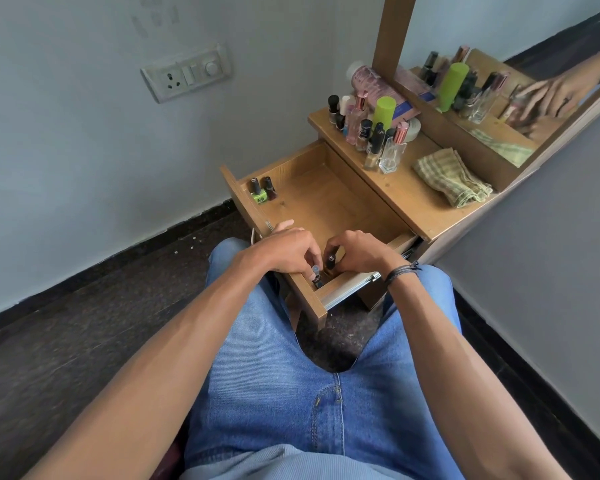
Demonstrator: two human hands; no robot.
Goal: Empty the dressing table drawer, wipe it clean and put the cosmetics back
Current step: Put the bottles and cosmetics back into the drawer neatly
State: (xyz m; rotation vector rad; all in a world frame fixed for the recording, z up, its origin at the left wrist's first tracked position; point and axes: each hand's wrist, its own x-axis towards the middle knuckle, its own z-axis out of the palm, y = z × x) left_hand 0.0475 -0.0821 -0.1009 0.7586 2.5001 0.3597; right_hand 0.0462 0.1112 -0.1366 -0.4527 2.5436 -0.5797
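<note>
left hand (284, 249) pinches 1 clear-capped bottle (315, 271) | right hand (359, 251) pinches 1 dark tube (331, 260) | drawer (326, 202) corner: 2 nail polishes (259, 194)

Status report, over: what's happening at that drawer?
Left hand pinches a small bottle, right hand a dark tube. Drawer open, two polishes inside. Nothing in the way.
</note>
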